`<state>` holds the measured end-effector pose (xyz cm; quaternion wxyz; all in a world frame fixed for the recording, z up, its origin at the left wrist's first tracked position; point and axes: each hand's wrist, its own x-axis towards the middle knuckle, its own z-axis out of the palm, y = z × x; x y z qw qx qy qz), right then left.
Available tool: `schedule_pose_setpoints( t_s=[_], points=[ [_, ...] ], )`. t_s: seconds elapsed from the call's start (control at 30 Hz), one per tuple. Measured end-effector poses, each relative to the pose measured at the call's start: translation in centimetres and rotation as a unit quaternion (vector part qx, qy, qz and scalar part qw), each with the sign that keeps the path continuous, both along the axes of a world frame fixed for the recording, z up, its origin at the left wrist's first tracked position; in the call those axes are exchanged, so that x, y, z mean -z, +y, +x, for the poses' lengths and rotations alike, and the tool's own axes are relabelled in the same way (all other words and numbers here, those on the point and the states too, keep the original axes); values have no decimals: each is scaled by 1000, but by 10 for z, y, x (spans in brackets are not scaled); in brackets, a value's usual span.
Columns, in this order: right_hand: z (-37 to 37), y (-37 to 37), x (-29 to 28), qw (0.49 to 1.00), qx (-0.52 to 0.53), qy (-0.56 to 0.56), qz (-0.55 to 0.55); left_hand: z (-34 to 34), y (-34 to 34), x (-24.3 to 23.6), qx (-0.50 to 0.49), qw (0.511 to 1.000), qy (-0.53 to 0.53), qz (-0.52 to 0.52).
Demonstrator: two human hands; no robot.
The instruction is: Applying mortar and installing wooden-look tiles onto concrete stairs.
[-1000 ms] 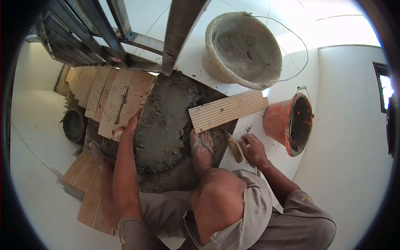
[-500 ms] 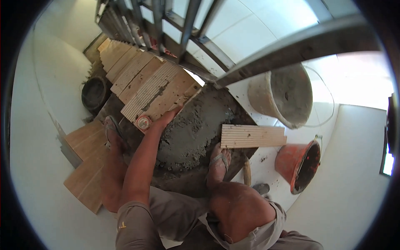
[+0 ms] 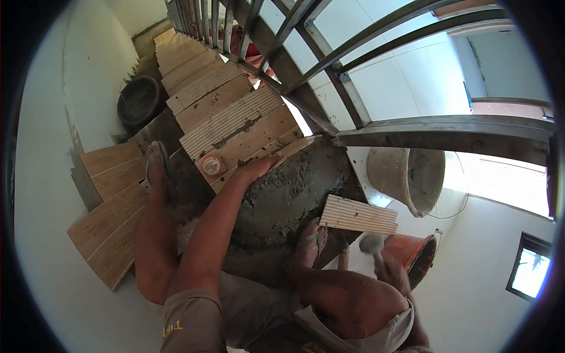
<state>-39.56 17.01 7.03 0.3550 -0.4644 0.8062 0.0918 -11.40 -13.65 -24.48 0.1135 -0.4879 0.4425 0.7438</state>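
Observation:
At the edge of the wood-look tiles on the stairs point(image 3: 235, 135), my left hand point(image 3: 258, 169) grips the edge of a plank tile point(image 3: 288, 152). A round red-and-white tape measure point(image 3: 213, 165) rests just left of it. Wet grey mortar point(image 3: 282, 200) covers the step below. Low at right, my right hand point(image 3: 388, 267), blurred and partly behind my knee, holds a grey round-headed tool point(image 3: 372, 243) upward. A ridged tile strip point(image 3: 359, 215) lies over the mortar's right edge, above a wooden handle point(image 3: 343, 259).
A metal railing point(image 3: 429, 133) runs along the top and right. Beyond it are a grey bucket point(image 3: 382, 170) and, lower, an orange bucket point(image 3: 403, 247). A black tub point(image 3: 136, 103) and loose tiles point(image 3: 109, 235) lie along the left wall point(image 3: 56, 176).
The view has swung toward the stairs and railing. My left hand stays at the tile edge. My right hand, near the wooden handle earlier, now has the grey tool raised from the floor.

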Motion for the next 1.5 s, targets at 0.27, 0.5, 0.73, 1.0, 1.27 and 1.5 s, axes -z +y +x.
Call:
schedule_pose_setpoints(
  t_s=[0.27,0.5,0.73,1.0,1.27,1.5],
  points=[
    [88,-311,76,936,-258,55,-232,-16,-3,-10,10,997,-34,-63],
    [84,-390,152,884,-454,105,-48,-19,-2,0,30,997,26,-66],
    [64,-381,169,872,-473,124,-18,-28,1,21,35,996,29,-72],
    [64,-391,176,862,-500,81,20,-21,4,23,28,997,25,-68],
    [94,-400,176,876,-455,160,4,-15,0,9,42,998,19,-33],
    [91,-408,174,856,-487,151,88,-15,-4,-8,53,997,31,-39]
  ],
)
